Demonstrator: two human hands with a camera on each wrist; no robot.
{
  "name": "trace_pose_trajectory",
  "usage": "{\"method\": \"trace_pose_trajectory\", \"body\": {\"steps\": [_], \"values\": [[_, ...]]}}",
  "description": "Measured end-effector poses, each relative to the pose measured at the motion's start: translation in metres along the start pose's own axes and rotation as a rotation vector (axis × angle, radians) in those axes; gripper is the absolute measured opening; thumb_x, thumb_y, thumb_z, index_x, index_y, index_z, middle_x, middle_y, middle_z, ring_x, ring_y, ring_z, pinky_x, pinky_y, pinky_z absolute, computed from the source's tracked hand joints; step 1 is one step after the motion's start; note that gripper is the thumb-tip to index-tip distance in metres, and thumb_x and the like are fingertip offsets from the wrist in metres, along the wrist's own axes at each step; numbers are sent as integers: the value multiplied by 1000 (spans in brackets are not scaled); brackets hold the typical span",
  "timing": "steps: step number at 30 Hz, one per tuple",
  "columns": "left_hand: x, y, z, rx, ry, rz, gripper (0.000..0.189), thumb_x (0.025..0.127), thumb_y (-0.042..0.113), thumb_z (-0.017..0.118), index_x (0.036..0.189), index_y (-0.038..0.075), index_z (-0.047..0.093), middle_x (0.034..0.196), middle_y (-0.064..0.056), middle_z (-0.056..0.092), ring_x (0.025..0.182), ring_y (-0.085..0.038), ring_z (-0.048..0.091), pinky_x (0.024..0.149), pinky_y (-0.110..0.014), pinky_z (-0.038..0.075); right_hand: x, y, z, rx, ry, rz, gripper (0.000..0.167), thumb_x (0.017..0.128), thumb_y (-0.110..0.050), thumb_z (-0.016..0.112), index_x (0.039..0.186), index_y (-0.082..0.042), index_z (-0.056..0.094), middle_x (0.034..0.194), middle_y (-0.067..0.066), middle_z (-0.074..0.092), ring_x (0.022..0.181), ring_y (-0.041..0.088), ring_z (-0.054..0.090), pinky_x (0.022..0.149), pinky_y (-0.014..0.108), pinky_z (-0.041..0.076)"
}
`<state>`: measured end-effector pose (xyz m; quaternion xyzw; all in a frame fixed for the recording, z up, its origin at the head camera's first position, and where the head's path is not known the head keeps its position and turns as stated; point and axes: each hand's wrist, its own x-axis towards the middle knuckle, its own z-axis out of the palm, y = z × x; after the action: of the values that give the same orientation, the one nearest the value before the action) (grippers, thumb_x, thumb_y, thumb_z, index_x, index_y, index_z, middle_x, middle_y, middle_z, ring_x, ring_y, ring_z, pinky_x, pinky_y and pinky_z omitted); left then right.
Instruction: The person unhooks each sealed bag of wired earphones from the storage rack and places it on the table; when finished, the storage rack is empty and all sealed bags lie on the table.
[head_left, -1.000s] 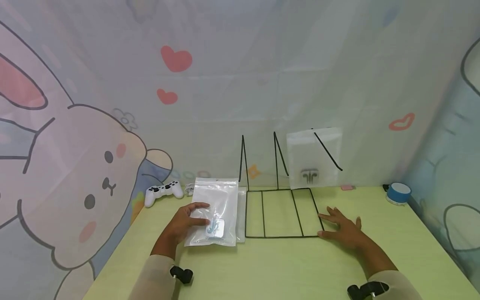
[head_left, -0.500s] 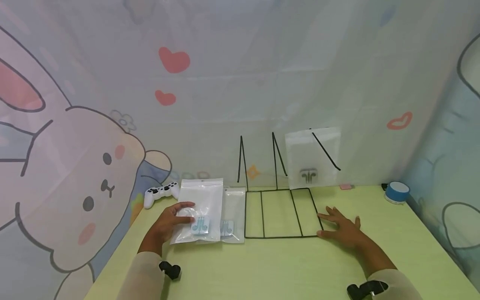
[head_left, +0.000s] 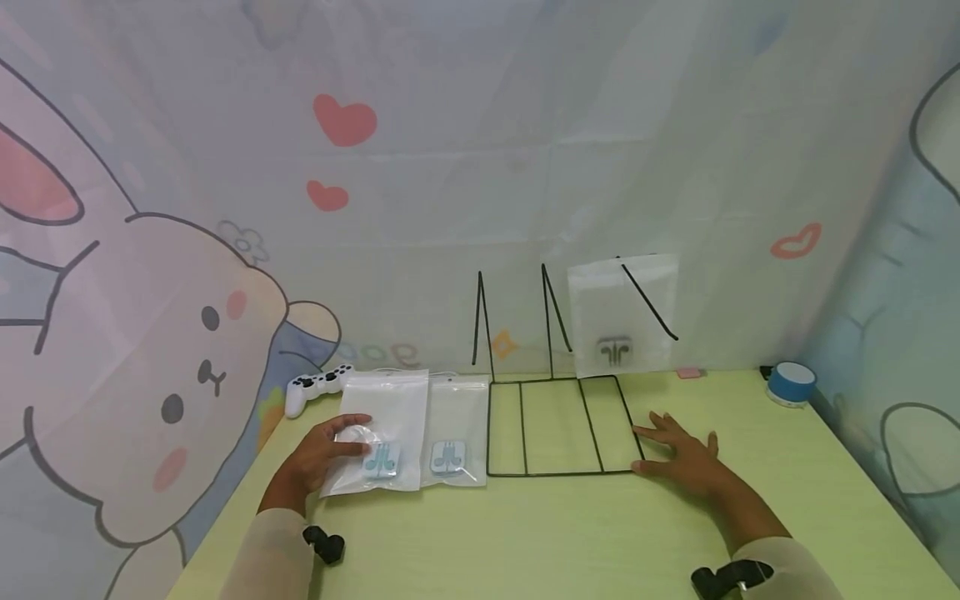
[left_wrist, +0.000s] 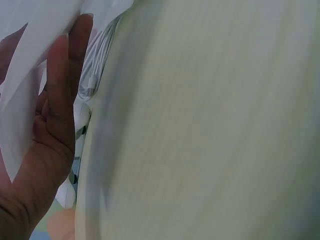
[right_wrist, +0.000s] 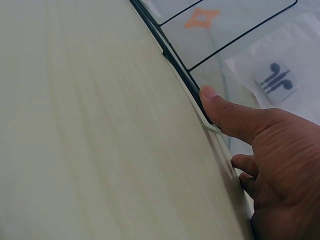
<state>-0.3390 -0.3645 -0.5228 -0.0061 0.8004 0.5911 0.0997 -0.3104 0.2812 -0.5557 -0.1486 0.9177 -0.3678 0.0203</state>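
The left hand [head_left: 309,458] pinches the left edge of a white zip bag [head_left: 393,408], thumb on its front; the bag holds a square earphone pack [head_left: 382,460] low down, and its right edge overlaps a second zip bag [head_left: 461,408], which lies just beside the rack with an earphone pack [head_left: 448,457] of its own; in the left wrist view the sheet of the held bag passes between the thumb and the long, nearly straight fingers.

The right hand [head_left: 686,462] is spread, its thumb and a fingertip touching the right-hand bar of a black wire display rack [head_left: 523,429]; the rack's base lies on the pale yellow-green table [head_left: 495,533], and three bent prongs rise along its rear; a third zip bag [head_left: 607,304] hangs from the rightmost prong, a dark-looking earphone pack [head_left: 615,351] near its bottom.

A white game controller [head_left: 318,385] sits behind the left hand, near the held bag's upper corner; a coiled white cable [left_wrist: 100,60] shows beyond the fingers in the left wrist view; a small pink block [head_left: 689,373] and a blue-and-white cylinder [head_left: 792,383] stand toward the rear right; behind everything hangs a printed backdrop [head_left: 675,167] with a rabbit and hearts.
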Motion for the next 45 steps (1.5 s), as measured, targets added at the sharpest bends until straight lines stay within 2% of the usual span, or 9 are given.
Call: {"method": "trace_pose_trajectory", "body": {"steps": [8, 17, 25, 29, 33, 36, 39, 42, 45], "values": [[0, -3, -9, 33, 2, -32, 70, 87, 13, 92, 151, 11, 64, 162, -17, 46, 115, -15, 62, 93, -20, 54, 1, 2, 0, -33, 4, 0, 76, 94, -50, 82, 157, -13, 60, 176, 29, 28, 164, 60, 13, 112, 93, -18], [-3, -6, -14, 0, -18, -61, 69, 87, 12, 91, 150, 12, 64, 139, -14, 62, 106, -17, 70, 87, -30, 64, -1, 0, 0, -7, 2, -5, 76, 94, -49, 82, 157, -12, 60, 176, 30, 28, 164, 60, 12, 112, 92, -20], [-5, -6, -20, 106, 0, -65, 71, 88, 17, 92, 152, 10, 62, 157, -19, 55, 116, -18, 63, 93, -24, 54, -3, -4, 0, 10, -5, 7, 77, 94, -48, 83, 157, -10, 60, 176, 31, 27, 165, 60, 11, 112, 91, -22], [-2, -5, -25, 175, -5, -57, 72, 88, 21, 92, 153, 12, 63, 166, -21, 46, 129, -26, 58, 98, -26, 49, -2, -3, 0, 13, -2, 11, 76, 94, -48, 83, 157, -11, 60, 177, 30, 27, 165, 60, 11, 112, 90, -22], [0, -4, -29, 223, -4, -62, 73, 87, 23, 92, 153, 12, 63, 170, -22, 41, 141, -34, 49, 106, -34, 44, -1, -3, -1, 9, -1, 12, 76, 94, -48, 83, 157, -12, 60, 177, 30, 26, 165, 59, 10, 112, 91, -22], [-1, -5, -30, 236, 15, -62, 74, 87, 21, 92, 153, 10, 63, 172, -23, 40, 146, -37, 44, 116, -46, 41, -2, -3, -1, 4, 0, 7, 76, 94, -48, 83, 157, -11, 60, 176, 31, 27, 165, 60, 11, 112, 91, -22], [-2, -5, -32, 273, 43, -41, 74, 87, 22, 92, 153, 7, 62, 173, -23, 40, 153, -41, 38, 126, -59, 32, -2, -3, -1, -2, -3, 7, 77, 94, -48, 83, 157, -11, 60, 176, 30, 27, 165, 60, 11, 112, 91, -22], [-4, -3, -33, 323, 76, -8, 76, 87, 24, 92, 154, 6, 60, 173, -23, 41, 160, -45, 33, 130, -68, 24, -2, -4, -1, -3, -6, 8, 77, 94, -48, 83, 157, -11, 60, 176, 31, 27, 164, 60, 11, 112, 92, -21], [-5, 1, -33, 357, 105, -3, 81, 87, 26, 93, 157, 6, 57, 173, -25, 40, 163, -48, 31, 131, -71, 23, -1, -4, -1, -6, -3, 6, 76, 94, -48, 83, 157, -11, 60, 176, 31, 27, 164, 60, 11, 112, 92, -20]]}}
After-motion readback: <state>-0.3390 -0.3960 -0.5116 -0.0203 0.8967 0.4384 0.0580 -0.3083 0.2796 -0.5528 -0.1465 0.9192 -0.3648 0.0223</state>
